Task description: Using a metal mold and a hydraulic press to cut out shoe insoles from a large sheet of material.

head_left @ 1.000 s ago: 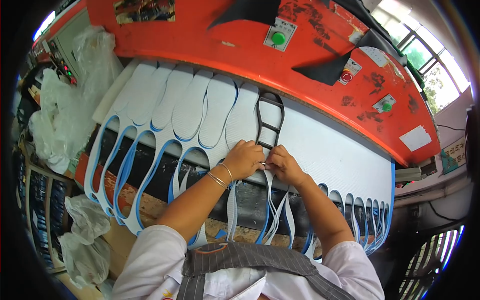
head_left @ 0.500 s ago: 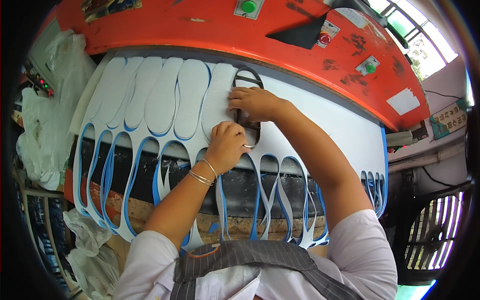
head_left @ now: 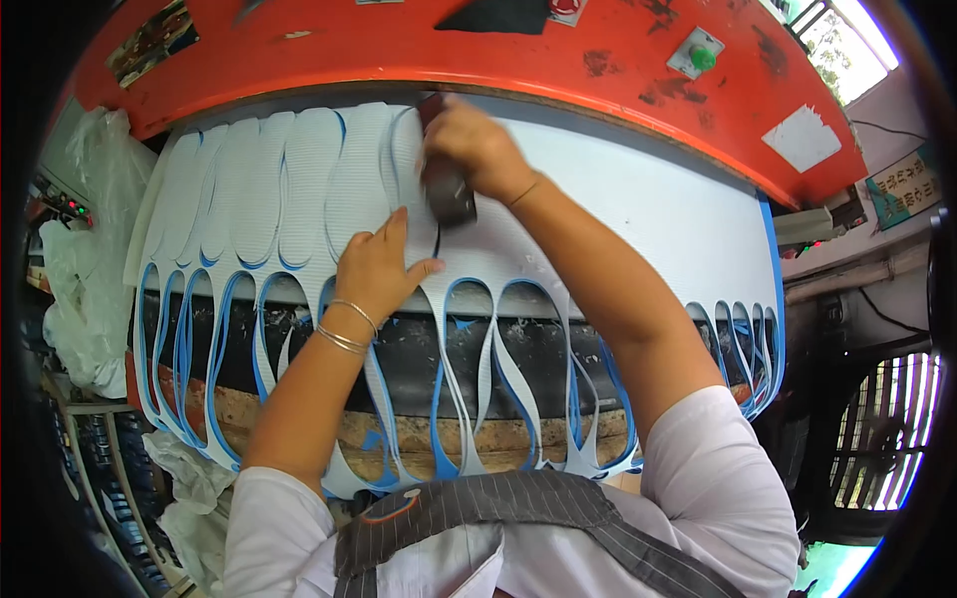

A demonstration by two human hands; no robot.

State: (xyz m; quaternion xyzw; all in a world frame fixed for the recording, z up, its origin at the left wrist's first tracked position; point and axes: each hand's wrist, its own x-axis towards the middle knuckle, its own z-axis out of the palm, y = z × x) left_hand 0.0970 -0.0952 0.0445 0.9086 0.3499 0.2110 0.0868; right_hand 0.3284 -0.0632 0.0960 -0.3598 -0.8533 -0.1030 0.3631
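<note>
My right hand (head_left: 477,149) grips a dark sole-shaped cutting die (head_left: 451,197), which looks tilted up off the sheet and is partly blurred and covered by the fingers. Beneath it lies a white ribbed foam sheet (head_left: 618,209) with a blue underside. My left hand (head_left: 377,274) rests on the sheet just left of the die, thumb and fingers apart, holding nothing. Cut sole shapes (head_left: 311,189) stand in a row to the left, still lying in the sheet. Looped offcut strips (head_left: 513,374) with blue edges hang from its near side.
A red machine beam (head_left: 588,60) with a green button (head_left: 703,55) spans the far side. Below the sheet runs a black bed (head_left: 414,354) strewn with scraps. Clear plastic bags (head_left: 90,299) hang at the left; a barred window (head_left: 882,434) is at right.
My right hand has lifted and tipped the die, which lay flat on the sheet. My left hand has let go of its near end and opened. The whole view has shifted too.
</note>
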